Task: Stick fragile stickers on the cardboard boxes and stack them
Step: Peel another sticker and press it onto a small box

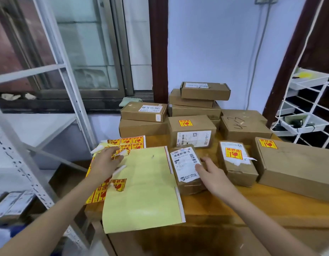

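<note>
A small cardboard box [187, 174] with a white shipping label lies in the middle of the wooden table [233, 209]. My right hand [213, 174] holds its right side, thumb on the label. My left hand [104, 161] reaches to the sheet of red-and-yellow fragile stickers [132, 142] and pinches the curled corner of one sticker [123, 152]. A mostly bare yellow backing sheet [141, 191] lies over the sticker sheets. Fragile stickers show on three boxes: one behind the small box [192, 130], one to its right [235, 163] and a large one at the far right [298, 167].
Plain boxes are stacked at the back by the wall [196, 100], with two more at back left [143, 115] and a handwritten-marked box [243, 124] at back right. A white metal shelf [49, 130] stands left of the table, a white wire rack [307, 111] to the right.
</note>
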